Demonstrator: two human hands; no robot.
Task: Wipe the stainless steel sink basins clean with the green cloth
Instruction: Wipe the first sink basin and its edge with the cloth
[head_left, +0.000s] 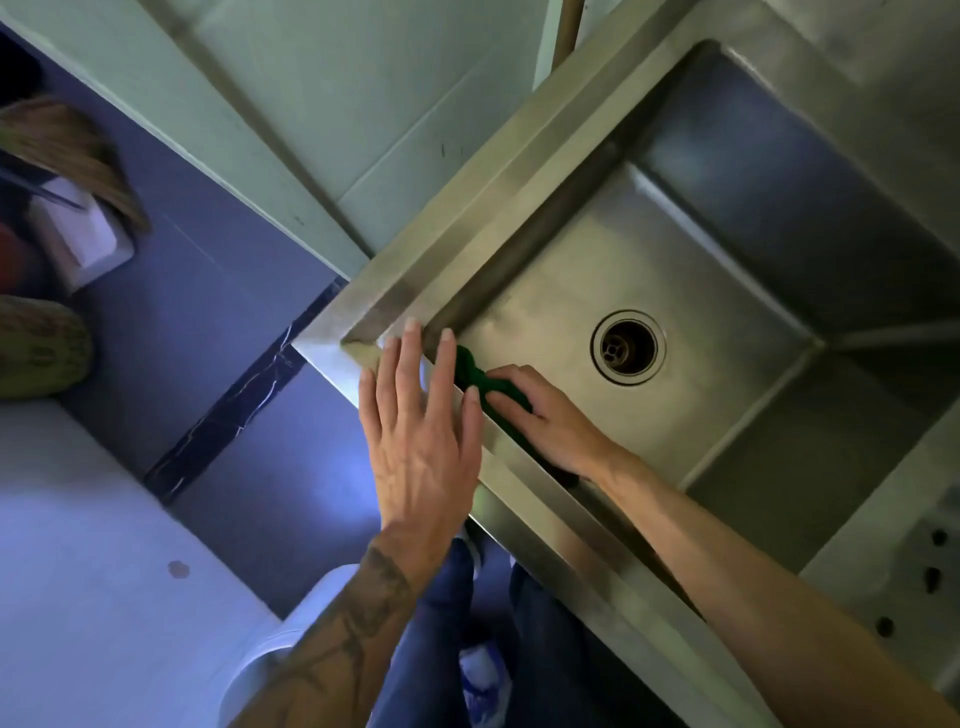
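Observation:
A stainless steel sink basin (691, 249) fills the right half of the head view, with a round drain (627, 347) in its floor. My right hand (545, 415) is inside the basin at its near left corner, pressing a dark green cloth (475, 371) against the inner wall. Only part of the cloth shows past my fingers. My left hand (421, 421) lies flat with fingers spread on the sink's rim (363, 317) at that same corner, holding nothing.
A pale tiled wall (322, 104) runs behind the sink's left rim. A white surface (78, 545) lies at lower left, with brown and white items (78, 208) at far left. A perforated metal panel (914, 571) sits at lower right. My legs (467, 623) stand below the rim.

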